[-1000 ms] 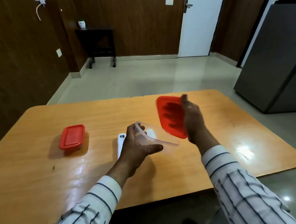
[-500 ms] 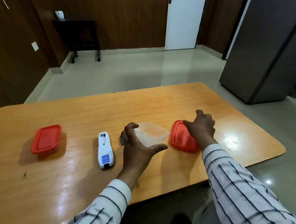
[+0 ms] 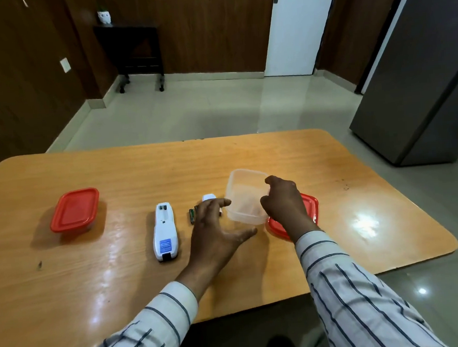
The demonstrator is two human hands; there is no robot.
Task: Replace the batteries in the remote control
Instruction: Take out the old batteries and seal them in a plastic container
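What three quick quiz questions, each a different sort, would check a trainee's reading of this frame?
1. True or false: the remote lies on the table with its battery bay uncovered.
2. Which hand is at the clear tub? A) left hand B) right hand C) neither
3. Fill in: the loose red lid lies to the ___ of the clear tub.

Key: 1 true; 2 B; 3 right. The left hand hovers open beside the batteries; the other tub is closed.

Dark wood walls [image 3: 206,25], white door [image 3: 299,27], tiled floor [image 3: 191,111].
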